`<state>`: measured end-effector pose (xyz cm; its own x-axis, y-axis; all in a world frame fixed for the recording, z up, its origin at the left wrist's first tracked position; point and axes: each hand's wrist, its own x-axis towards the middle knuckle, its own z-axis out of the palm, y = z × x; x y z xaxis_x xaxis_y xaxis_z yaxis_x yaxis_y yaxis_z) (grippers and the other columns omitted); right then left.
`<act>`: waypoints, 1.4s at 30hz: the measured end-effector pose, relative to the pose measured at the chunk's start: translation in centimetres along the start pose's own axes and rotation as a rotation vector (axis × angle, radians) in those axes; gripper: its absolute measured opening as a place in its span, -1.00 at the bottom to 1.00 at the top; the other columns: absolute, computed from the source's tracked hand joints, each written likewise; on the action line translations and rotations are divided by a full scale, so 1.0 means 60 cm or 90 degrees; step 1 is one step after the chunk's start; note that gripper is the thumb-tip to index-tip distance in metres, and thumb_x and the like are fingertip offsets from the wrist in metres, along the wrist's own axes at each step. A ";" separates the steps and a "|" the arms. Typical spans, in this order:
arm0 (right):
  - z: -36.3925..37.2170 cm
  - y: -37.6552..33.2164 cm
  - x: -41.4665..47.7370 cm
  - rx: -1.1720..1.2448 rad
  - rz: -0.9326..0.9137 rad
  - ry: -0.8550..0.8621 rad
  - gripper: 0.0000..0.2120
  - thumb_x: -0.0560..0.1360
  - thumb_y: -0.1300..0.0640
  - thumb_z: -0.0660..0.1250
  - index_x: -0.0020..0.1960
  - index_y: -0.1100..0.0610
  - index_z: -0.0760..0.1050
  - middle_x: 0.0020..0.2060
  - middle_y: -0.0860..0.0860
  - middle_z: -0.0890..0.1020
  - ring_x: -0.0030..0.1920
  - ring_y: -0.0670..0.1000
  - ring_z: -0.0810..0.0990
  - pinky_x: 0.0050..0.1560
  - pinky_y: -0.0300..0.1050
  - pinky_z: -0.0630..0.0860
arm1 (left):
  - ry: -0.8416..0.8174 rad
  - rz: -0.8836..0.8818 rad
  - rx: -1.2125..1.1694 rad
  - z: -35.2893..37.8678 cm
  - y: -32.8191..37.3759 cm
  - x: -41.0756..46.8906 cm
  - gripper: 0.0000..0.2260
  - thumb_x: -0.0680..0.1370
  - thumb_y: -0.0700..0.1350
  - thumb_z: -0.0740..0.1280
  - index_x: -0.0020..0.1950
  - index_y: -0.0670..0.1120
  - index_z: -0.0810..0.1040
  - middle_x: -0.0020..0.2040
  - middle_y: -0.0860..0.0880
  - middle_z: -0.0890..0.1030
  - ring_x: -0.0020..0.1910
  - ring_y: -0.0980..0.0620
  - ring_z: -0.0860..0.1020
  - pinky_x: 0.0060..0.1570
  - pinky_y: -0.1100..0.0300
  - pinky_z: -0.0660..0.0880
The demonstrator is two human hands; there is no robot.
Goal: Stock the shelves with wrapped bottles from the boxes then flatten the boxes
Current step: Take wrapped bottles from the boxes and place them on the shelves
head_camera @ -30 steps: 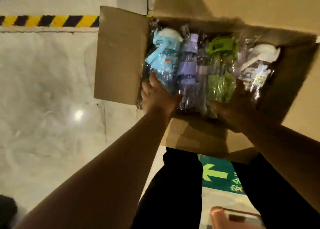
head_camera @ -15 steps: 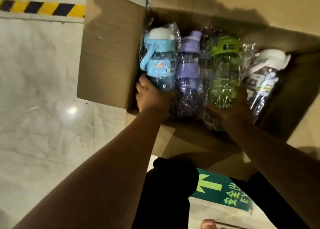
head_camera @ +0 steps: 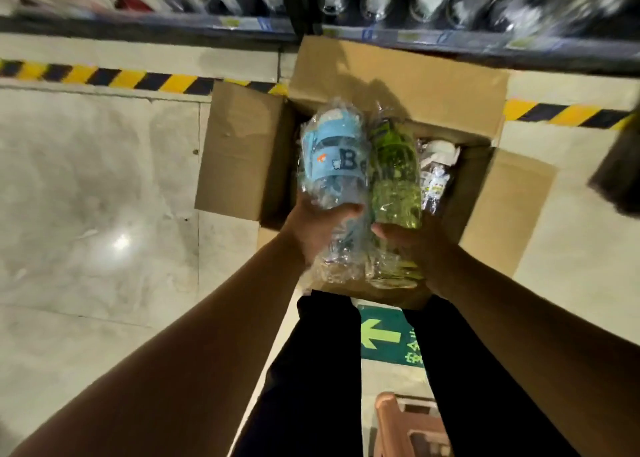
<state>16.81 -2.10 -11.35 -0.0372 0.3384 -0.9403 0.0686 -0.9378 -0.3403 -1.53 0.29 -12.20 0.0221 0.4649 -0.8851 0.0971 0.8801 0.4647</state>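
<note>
Both hands are in play over the open cardboard box (head_camera: 239,151). The left hand (head_camera: 315,228) has its thumb and fingers curled round the lower part of the blue wrapped bottle (head_camera: 332,158). The right hand (head_camera: 412,242) grips the base of the green wrapped bottle (head_camera: 394,179) in the same way. The two bottles sit side by side, touching, caps pointing away from the person and crinkled clear wrap trailing down past the wrists.

A white-capped wrapped bottle (head_camera: 438,172) lies inside the box, just right of the green one. The box stands on the pale floor (head_camera: 86,179) with its flaps spread, right up against the dark shelf (head_camera: 149,27), whose contents are too blurred to tell. A yellow-and-black stripe (head_camera: 104,77) runs along the shelf foot. A green arrow sign (head_camera: 381,335) shows between the dark trouser legs (head_camera: 311,370), and a pinkish stool (head_camera: 408,422) sits at the bottom.
</note>
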 end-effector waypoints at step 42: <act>-0.483 -0.337 -1.242 0.040 -0.841 0.141 0.00 -0.17 -0.32 0.65 0.23 -0.30 0.38 0.04 -0.30 0.66 0.04 -0.21 0.65 0.05 -0.19 0.49 | -0.301 0.647 -0.013 0.429 0.678 -1.145 -0.24 0.19 -0.10 0.58 0.37 0.00 0.43 0.15 -0.12 0.69 0.12 -0.15 0.66 0.10 -0.08 0.61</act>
<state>47.10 -6.13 65.22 0.1220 0.9868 0.1061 0.0614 0.0992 -0.9932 26.50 1.66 66.83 0.4580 0.8889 -0.0124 -0.1983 0.1158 0.9733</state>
